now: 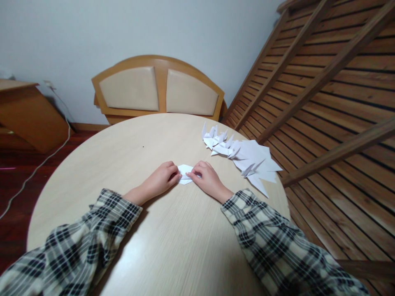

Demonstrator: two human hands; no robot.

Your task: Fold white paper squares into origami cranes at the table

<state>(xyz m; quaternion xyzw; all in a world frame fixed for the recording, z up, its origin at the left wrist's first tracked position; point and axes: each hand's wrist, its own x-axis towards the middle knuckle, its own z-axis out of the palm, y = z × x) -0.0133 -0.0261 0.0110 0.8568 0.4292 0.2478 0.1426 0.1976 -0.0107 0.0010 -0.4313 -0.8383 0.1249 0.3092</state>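
A small folded piece of white paper [185,169] lies flat on the round wooden table [166,238] in front of me. My left hand [162,177] pinches its left edge, fingers curled and thumb pressed on the paper. From the other side my right hand [206,176] grips the right edge, with thumb and fingertips on a fold near the middle. The fingers cover both ends of the paper, so its full outline is hidden.
Several folded paper cranes [220,142] stand at the table's right rear, beside and partly over loose white paper sheets [257,154]. Behind the table is a headboard with padded panels [129,88]. Wooden slats [333,82] lean at right; a cable [37,168] runs along the floor at left.
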